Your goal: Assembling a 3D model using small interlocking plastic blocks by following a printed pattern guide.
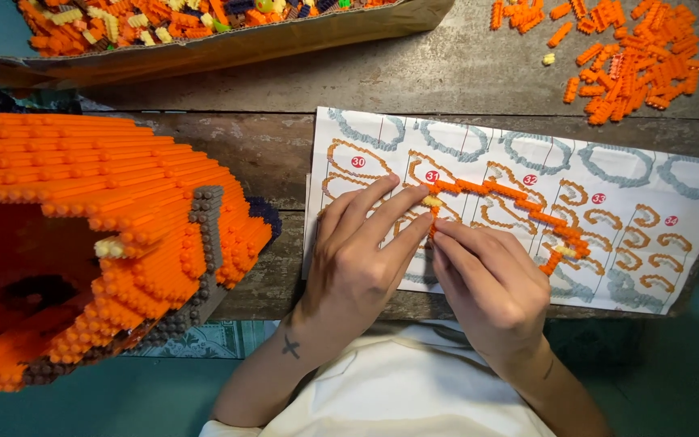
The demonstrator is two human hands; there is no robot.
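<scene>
Pinching the near-left end of a thin orange brick chain [502, 193] between both hands, right where the fingertips are meeting over the instruction sheet [689, 243]. Running away from the hands up and to the right, then bending down toward the sheet's lower right, with the long axis lying roughly left to right across the printed outlines. Lying flat on the paper rather than lifted, as far as can be told. Sitting about equally close to both hands at the worked end, with the far end well out past the right hand.

Reaching in from the lower left with the left hand [355, 263], palm down, fingers stretched forward and only slightly spread, index and middle tips touching the chain's end beside a small pale piece [433, 201]. Coming in from the lower right with the right hand [491, 291], knuckles up, fingers curled in and closing thumb against forefinger on the same end. Holding nothing else in either hand.

Resting beside the left forearm, a large orange brick model [107, 235] on the tabletop [463, 73], well apart from the sheet. Lying further back, a loose pile of orange bricks [629, 61] and a cardboard tray of mixed bricks [228, 48].
</scene>
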